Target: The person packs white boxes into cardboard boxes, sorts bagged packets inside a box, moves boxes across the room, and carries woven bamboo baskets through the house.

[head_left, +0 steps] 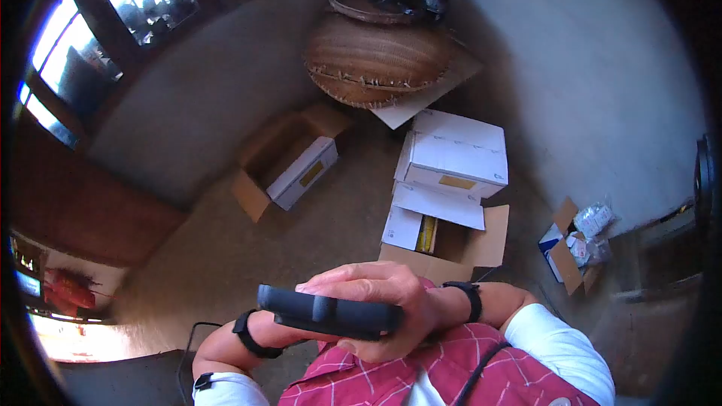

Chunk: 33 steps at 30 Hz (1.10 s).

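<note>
My right hand (410,293) is closed around a thick black handheld device (331,312), held close to my chest with its edge toward me. The fingers lie along its far side and the thumb is on the near side. The kind of device cannot be made out for certain; it is phone-like in shape. My left hand (280,328) comes up under the device's left end. Its fingers are hidden behind the device, so their grip does not show. Black straps circle both wrists.
Ahead on the floor stand an open box (485,237) and a closed white carton (459,146). An open carton (301,165) lies to the left. Large woven baskets (376,56) are stacked by the wall. At right, a small box (564,256) holds plastic-wrapped items.
</note>
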Each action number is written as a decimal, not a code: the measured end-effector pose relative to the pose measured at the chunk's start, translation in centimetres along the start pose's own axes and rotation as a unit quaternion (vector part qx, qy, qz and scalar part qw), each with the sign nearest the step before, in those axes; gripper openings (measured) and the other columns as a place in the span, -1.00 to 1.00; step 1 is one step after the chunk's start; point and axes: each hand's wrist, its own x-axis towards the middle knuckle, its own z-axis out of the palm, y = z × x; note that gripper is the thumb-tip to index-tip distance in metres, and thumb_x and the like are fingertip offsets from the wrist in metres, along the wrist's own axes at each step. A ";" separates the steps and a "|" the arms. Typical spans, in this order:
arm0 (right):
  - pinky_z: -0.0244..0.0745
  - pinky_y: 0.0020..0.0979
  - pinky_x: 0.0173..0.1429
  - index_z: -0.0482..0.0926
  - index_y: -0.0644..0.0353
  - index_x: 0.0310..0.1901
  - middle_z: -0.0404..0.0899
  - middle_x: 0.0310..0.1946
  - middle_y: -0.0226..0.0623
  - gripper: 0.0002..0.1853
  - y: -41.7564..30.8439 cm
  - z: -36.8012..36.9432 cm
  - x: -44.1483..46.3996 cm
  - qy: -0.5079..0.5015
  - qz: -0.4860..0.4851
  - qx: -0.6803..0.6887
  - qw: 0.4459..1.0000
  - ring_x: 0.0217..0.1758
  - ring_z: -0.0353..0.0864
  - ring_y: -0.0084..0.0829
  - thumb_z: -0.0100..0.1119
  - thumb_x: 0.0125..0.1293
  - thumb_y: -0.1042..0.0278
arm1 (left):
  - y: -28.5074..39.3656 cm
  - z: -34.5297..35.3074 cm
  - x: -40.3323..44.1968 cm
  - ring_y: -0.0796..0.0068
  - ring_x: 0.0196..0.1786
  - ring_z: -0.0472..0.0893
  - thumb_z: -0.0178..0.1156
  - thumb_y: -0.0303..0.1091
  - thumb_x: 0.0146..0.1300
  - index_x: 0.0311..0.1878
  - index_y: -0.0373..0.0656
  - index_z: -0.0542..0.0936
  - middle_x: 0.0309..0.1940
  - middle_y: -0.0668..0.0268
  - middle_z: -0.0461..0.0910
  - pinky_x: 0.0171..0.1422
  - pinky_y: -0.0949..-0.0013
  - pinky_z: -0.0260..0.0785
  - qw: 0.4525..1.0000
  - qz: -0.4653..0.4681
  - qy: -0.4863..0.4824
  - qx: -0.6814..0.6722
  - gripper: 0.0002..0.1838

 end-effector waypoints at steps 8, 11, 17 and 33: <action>0.44 -0.38 0.00 0.40 0.40 -0.02 0.50 -0.14 -0.07 -0.48 1.3 -4.9 -1.3 0.182 0.202 -0.048 0.961 -0.09 0.54 -0.34 0.21 -0.13 0.52 | -7.0 -1.4 -6.9 0.27 -0.07 0.54 0.28 -0.43 -0.04 0.04 -0.26 0.42 -0.03 0.14 0.46 -0.04 0.35 0.43 0.795 -0.149 0.276 -0.520 -0.50; 0.44 -0.36 0.01 0.42 0.40 -0.05 0.50 -0.15 -0.02 -0.51 2.9 -5.7 -0.6 0.087 0.063 -0.298 0.948 -0.10 0.56 -0.24 0.22 -0.11 0.49 | -8.8 0.4 -6.7 0.16 -0.02 0.53 0.14 -0.44 0.10 0.14 -0.30 0.30 0.03 0.02 0.41 0.05 0.25 0.45 0.651 -0.147 0.381 -0.640 -0.49; 0.46 -0.21 0.00 0.45 0.32 -0.06 0.47 -0.13 0.01 -0.48 7.1 -3.8 -0.9 -0.019 -0.008 -0.419 0.908 -0.07 0.52 -0.06 0.28 -0.18 0.47 | -10.0 3.8 -4.6 0.34 0.01 0.49 -0.04 -0.30 0.29 0.15 -0.25 0.30 -0.03 0.16 0.45 0.09 0.35 0.38 0.566 -0.120 0.364 -0.731 -0.60; 0.09 -0.12 0.29 0.40 0.26 0.05 0.34 0.10 -0.11 -0.31 10.2 -7.9 -5.0 -0.242 0.062 -0.318 0.915 0.21 0.30 -0.18 0.37 -0.19 0.18 | -11.6 9.4 -1.8 0.44 -0.15 0.53 0.13 -0.32 0.10 0.06 -0.21 0.38 -0.18 0.24 0.50 -0.06 0.38 0.42 0.484 -0.268 0.450 -0.701 -0.57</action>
